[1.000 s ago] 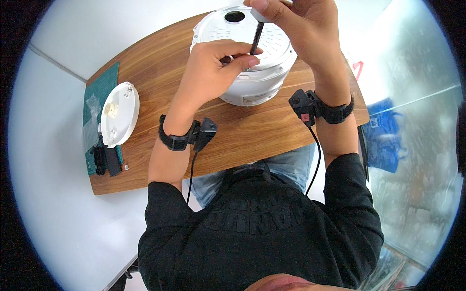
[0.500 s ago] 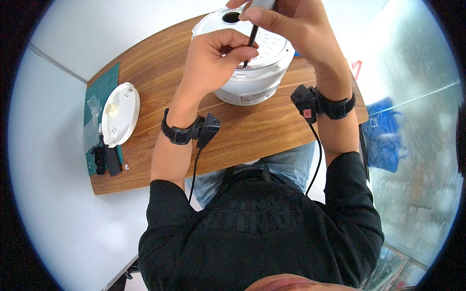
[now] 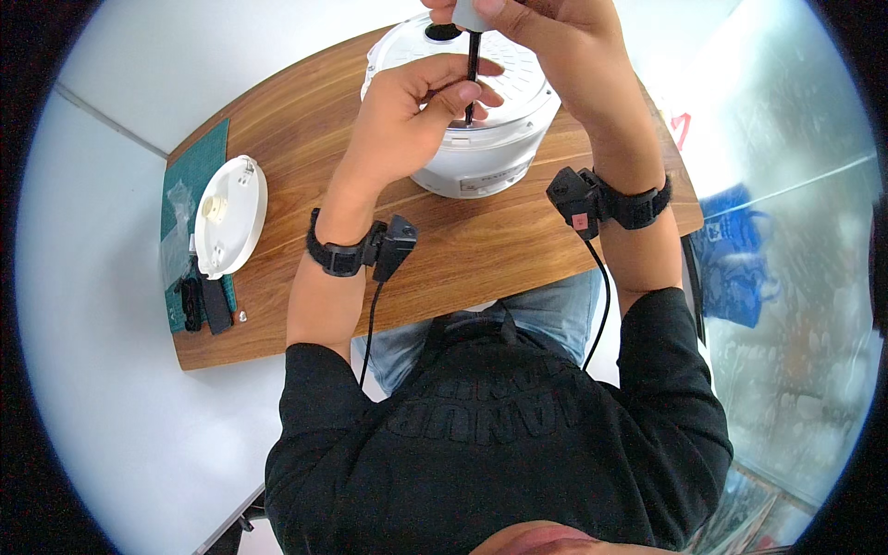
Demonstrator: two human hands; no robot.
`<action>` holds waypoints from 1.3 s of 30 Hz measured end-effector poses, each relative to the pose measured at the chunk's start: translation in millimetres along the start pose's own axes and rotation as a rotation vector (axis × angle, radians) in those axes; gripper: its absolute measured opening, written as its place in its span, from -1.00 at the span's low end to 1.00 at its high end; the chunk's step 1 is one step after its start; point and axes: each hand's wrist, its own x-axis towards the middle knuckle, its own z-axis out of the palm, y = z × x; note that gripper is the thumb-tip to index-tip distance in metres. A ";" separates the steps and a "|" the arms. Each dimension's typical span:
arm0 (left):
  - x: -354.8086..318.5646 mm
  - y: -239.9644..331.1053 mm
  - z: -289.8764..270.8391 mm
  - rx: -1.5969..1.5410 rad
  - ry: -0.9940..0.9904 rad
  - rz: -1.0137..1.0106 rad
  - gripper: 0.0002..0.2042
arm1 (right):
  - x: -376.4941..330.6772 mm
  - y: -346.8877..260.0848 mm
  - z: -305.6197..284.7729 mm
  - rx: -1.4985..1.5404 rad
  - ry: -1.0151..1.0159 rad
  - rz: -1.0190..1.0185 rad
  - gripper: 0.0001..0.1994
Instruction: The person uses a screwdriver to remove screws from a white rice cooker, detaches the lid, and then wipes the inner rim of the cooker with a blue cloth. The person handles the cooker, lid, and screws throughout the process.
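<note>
A round white appliance (image 3: pixel 490 139) stands upside down on the wooden table (image 3: pixel 305 139), its ribbed base facing up. My right hand (image 3: pixel 546 28) is closed around the grey handle of a screwdriver (image 3: pixel 472 65), whose dark shaft points straight down onto the base. My left hand (image 3: pixel 407 111) rests on the appliance's near side, with fingertips pinching the shaft near its tip. Both wrists wear black bands with small sensor boxes and cables.
A round white lid (image 3: pixel 227 215) lies at the table's left on a green cutting mat (image 3: pixel 190 166). Small black parts (image 3: pixel 205 303) and a clear bag lie on the mat's near end. A blue bag (image 3: pixel 740 259) sits on the floor to the right.
My left hand has slid up along the appliance and its fingers now close on the screwdriver shaft. The right hand stays on the handle.
</note>
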 end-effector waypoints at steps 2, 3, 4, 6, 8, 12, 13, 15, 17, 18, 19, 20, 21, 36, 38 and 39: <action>0.9 -3.5 -1.6 0.060 -0.008 0.028 -0.89 | 1.1 1.5 3.6 -0.050 0.039 -0.016 -0.46; 1.8 -10.9 -3.0 0.106 0.001 0.080 -0.89 | 3.8 9.0 0.0 -0.102 0.038 -0.037 -0.47; 1.6 -15.1 -4.0 0.152 0.015 0.128 -0.89 | 6.9 10.5 3.6 -0.151 0.033 -0.056 -0.48; 0.1 -14.0 -4.8 0.201 0.011 0.114 -0.90 | 2.3 -4.7 11.2 -0.431 0.137 0.028 -0.46; 0.1 -12.7 -3.3 0.211 0.012 0.143 -0.90 | 0.7 -10.4 12.6 -0.450 0.161 0.050 -0.42; 1.2 -3.8 1.3 0.046 -0.008 0.087 -0.88 | -0.1 -8.6 9.7 -0.241 0.186 -0.053 -0.26; 0.6 -0.9 1.3 -0.023 -0.020 0.025 -0.87 | -0.3 -9.0 10.6 -0.177 0.186 -0.042 -0.28; 0.3 -1.6 -1.1 0.047 -0.022 -0.003 -0.88 | -2.1 -10.8 14.7 -0.049 0.185 -0.020 -0.31; 0.8 -4.1 -2.8 0.099 -0.014 0.029 -0.89 | -0.2 -5.9 12.1 -0.086 0.157 -0.035 -0.34; 1.5 -9.1 -3.2 0.114 -0.006 0.075 -0.90 | 3.7 4.3 4.4 -0.186 0.130 -0.060 -0.36; 1.6 -12.5 -3.5 0.130 0.004 0.117 -0.91 | 7.4 6.0 6.1 -0.285 0.101 -0.082 -0.38; 1.3 -12.7 -4.0 0.149 0.009 0.122 -0.92 | 6.6 1.6 8.1 -0.383 0.119 -0.018 -0.39; 1.1 -12.5 -4.9 0.168 0.013 0.127 -0.92 | 4.8 -7.6 11.8 -0.482 0.137 0.046 -0.41; 1.6 -14.8 -3.9 0.213 0.016 0.120 -0.84 | 5.7 -5.6 5.1 -0.506 0.081 0.031 -0.40; 0.4 -15.3 -5.5 0.239 0.008 0.120 -0.84 | 2.9 -18.4 12.6 -0.646 0.104 0.087 -0.42; -0.1 -13.9 -8.0 0.238 -0.006 0.106 -0.85 | 1.6 -23.5 14.7 -0.635 0.097 0.091 -0.44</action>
